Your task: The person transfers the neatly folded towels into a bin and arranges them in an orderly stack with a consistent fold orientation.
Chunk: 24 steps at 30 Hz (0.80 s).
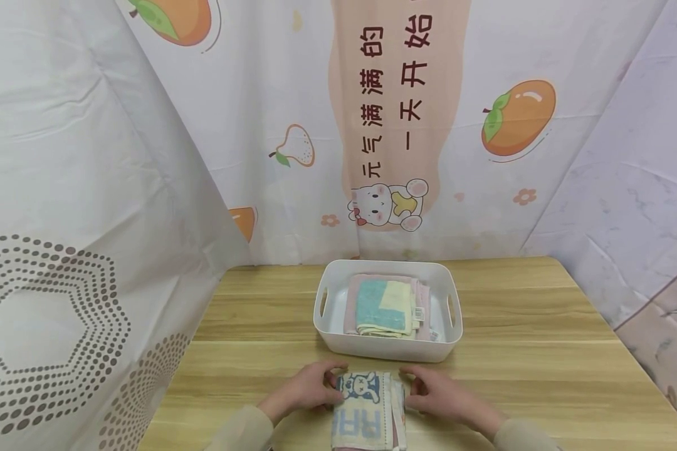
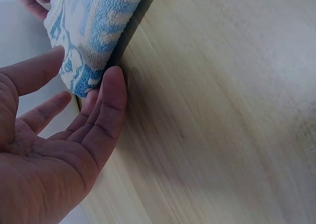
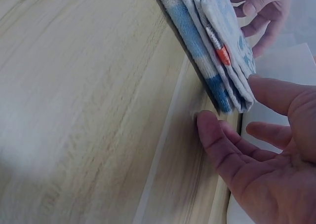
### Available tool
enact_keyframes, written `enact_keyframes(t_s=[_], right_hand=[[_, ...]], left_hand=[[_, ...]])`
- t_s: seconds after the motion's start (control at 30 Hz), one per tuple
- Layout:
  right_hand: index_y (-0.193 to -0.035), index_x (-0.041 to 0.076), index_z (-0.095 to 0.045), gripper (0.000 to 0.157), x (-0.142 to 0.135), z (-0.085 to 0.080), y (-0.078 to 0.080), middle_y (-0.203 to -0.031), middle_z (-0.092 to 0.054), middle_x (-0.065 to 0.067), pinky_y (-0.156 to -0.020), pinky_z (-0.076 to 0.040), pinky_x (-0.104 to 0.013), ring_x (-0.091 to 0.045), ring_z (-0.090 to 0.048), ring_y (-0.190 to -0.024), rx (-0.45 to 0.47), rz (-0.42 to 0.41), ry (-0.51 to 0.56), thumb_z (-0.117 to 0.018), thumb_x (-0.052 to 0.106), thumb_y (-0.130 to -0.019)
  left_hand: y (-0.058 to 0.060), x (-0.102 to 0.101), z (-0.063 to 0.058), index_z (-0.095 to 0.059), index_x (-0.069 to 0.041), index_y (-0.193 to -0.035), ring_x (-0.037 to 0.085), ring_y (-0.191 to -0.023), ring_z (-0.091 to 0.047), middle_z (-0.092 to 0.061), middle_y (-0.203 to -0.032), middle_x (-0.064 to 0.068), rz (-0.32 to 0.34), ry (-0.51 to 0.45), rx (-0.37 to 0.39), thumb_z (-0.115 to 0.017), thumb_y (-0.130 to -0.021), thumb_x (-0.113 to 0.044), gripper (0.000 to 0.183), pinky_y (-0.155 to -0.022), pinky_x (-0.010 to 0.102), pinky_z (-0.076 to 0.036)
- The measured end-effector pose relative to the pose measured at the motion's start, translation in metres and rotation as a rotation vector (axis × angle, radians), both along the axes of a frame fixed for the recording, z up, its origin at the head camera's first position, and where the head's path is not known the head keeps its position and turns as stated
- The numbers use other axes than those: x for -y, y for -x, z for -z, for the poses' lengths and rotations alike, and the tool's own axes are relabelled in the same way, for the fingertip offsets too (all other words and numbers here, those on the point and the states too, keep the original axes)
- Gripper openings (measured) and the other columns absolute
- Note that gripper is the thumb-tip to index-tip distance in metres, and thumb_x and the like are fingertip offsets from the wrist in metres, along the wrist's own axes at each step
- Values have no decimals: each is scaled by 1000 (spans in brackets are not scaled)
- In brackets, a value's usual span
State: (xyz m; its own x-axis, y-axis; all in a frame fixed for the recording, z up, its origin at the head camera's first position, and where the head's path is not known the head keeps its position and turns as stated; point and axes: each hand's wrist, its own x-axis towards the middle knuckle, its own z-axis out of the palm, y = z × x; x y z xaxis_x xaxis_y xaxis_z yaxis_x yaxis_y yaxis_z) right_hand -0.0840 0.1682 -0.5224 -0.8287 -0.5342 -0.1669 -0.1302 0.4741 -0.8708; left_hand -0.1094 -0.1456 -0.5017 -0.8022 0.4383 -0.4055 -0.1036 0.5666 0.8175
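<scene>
A folded towel point(image 1: 363, 410), cream and blue with a cartoon figure and letters, lies on the table in front of the basket. My left hand point(image 1: 314, 387) is at its left side; in the left wrist view, the fingertips point(image 2: 113, 78) reach the towel's patterned corner point(image 2: 84, 78), the thumb spread apart from them. On the opposite side is my right hand point(image 1: 437, 391), its fingers loosely bent. The right wrist view has its thumb near the layered corner and the other fingertips point(image 3: 210, 123) low by the table. An orange-red tag point(image 3: 223, 55) shows between the folds.
Behind the towel stands a white plastic basket point(image 1: 386, 354) with handle holes. Inside it lie folded towels, a teal and yellow one point(image 1: 380, 304) on top of pink ones point(image 1: 350, 307). The wooden table point(image 1: 530, 338) extends to both sides. Printed curtains point(image 1: 293, 207) hang behind and beside it.
</scene>
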Motion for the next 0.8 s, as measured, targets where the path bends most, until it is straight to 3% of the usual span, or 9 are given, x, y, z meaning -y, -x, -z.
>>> enact_keyframes(t_s=[0.43,0.63,0.8], right_hand=[[-144,-7,-49,65,9,-2,1,-86,-62,0,-60,-48,-25,-8,-56,-69,-38,-22,-43,-75,20,-91],[-146,-7,-47,66,9,-4,0,-89,-62,-2,-61,-49,-26,-12,-56,-73,11,-7,-17,-75,19,-91],[-145,-10,-46,69,8,-1,2,-88,-62,-3,-60,-50,-27,-15,-59,-71,52,-11,5,-75,21,-91]], left_hand=[[-2,-6,5,-58,-9,-142,20,-74,-62,-59,-105,9,13,-26,-14,-79,-81,-3,65,-59,35,-57],[-3,-8,6,-60,-16,-141,24,-92,-59,-57,-113,9,17,-60,-41,-78,-81,-3,64,-64,35,-57],[-5,-10,6,-62,-22,-137,28,-102,-57,-56,-114,8,16,-69,-78,-78,-83,-3,59,-75,41,-58]])
